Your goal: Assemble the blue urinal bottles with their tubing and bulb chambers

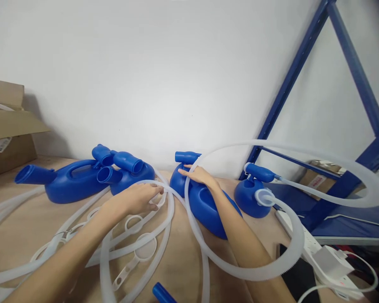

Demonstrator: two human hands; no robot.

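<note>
My left hand (142,198) is at the centre, its fingers curled around white corrugated tubing (169,210); what its fingertips grip is partly hidden. Farther right, my right hand (197,174) lies over the neck of a blue bottle (206,208), thumb and fingers apart, beside a loop of tubing. A blue spout piece (186,157) sits just behind that hand. Two more blue bottles, one long with a handle (69,185) and one rounder (126,181), stand on the left. At the right, another blue bottle (251,200) has a tube fixed to its white collar (264,197).
White ring caps (145,248) lie among tubes on the wooden table (183,269). A blue tube end (163,293) is near the front. Cardboard box (6,151) at far left; power strip (303,240), black phone-like object (298,273) and blue metal rack (290,80) at right.
</note>
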